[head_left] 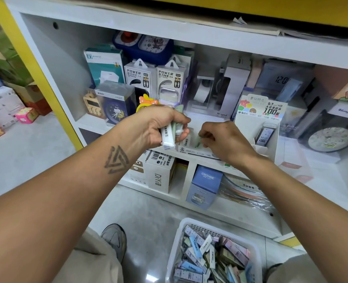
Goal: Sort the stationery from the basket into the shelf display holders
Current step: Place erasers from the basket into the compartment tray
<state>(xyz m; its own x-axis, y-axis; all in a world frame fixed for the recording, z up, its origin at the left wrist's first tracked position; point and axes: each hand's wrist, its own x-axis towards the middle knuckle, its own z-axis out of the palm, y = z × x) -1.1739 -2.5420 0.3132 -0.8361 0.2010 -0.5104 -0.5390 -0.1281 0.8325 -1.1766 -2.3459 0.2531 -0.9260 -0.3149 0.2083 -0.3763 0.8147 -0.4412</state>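
My left hand [158,127] grips a bundle of slim lead cases [169,137], white and pale green, upright in front of the shelf. Just to its right, my right hand [220,139] pinches one pale green lead case [198,140] and holds it down at a low white display holder [189,149] on the shelf edge. A taller white display holder [248,119], printed 0.7 HB 100, stands further right with a case in its slot. On the floor below sits a white basket [176,242] filled with several mixed pastel lead cases [201,254].
Power bank boxes [154,78], clocks [113,107] and a tape dispenser [203,92] crowd the shelf behind my hands. Lower cubbies hold a DIY box [158,176] and a blue Cruhre box [205,184]. My shoe [116,240] rests left of the basket. Cartons [9,107] lie at far left.
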